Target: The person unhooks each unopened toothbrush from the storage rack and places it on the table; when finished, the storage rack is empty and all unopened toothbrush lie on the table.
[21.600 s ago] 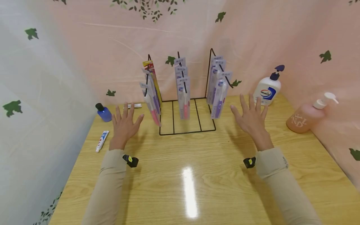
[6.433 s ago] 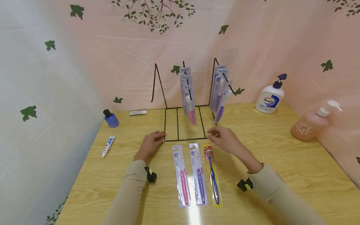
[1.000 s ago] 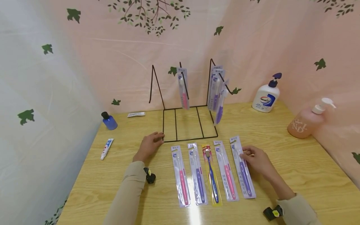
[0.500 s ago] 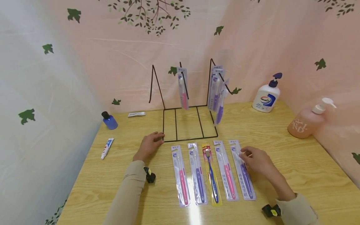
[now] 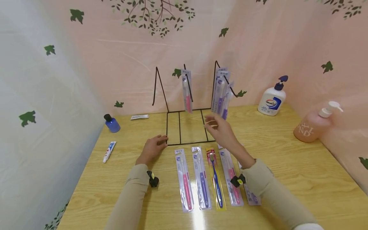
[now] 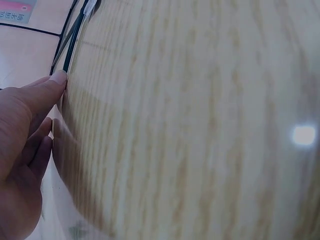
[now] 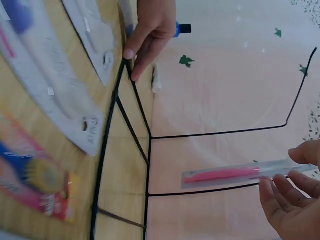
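My left hand pinches the front left corner of a black wire rack; its thumb lies along the wire in the left wrist view. My right hand is raised over the rack's right part, fingers loosely bent around nothing. In the right wrist view these fingers are close to a packaged pink toothbrush, which hangs on the middle hook. Packaged purple toothbrushes hang on the right hook. On the table lie packaged toothbrushes in a row: pink, purple, blue, and two partly behind my right arm.
At the back right stand a white pump bottle and an orange-pink pump bottle. On the left are a blue bottle and two small toothpaste tubes, one upright-lying and one by the back edge. Printed curtains surround the table.
My right hand has let go of the purple toothbrush at the row's right end and moved up and left to the rack. My left hand stays at the rack's corner.
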### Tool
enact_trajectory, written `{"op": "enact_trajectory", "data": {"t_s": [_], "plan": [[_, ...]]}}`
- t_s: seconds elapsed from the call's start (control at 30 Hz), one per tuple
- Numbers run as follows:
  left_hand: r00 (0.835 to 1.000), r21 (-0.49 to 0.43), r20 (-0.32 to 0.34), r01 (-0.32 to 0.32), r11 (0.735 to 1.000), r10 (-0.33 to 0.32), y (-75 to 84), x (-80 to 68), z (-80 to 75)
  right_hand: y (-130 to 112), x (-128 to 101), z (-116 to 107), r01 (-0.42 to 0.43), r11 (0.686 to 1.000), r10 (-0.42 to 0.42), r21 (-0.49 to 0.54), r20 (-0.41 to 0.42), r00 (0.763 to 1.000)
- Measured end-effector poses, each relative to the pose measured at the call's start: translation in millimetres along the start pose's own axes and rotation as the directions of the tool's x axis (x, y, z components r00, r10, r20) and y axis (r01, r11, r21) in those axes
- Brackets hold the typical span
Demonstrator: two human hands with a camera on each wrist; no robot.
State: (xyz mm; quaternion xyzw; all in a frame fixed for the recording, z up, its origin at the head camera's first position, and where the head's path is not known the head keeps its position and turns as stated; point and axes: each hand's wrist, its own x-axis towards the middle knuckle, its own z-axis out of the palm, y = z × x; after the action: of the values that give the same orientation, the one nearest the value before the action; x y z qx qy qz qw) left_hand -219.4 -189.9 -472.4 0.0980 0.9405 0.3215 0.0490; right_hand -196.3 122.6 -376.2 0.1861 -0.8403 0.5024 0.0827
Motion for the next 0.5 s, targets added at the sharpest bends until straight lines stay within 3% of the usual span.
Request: {"op": "enact_trajectory", "data": {"t_s": [0.23,0.5], "plan": [[1.000,-0.002,-0.013,-0.013,1.000,0.013,-3.5,-1.5,1.4,-1.8,71.8,37.7,-0.016,0.995,0.031,0.098,-0.146,0.989],[0.999,-0.001,-0.018,-0.029,1.000,0.029,-4.1,0.4,3.1,4.6,124.3,58.9,-0.017,0.995,0.042,0.098,-0.256,0.966]]}}
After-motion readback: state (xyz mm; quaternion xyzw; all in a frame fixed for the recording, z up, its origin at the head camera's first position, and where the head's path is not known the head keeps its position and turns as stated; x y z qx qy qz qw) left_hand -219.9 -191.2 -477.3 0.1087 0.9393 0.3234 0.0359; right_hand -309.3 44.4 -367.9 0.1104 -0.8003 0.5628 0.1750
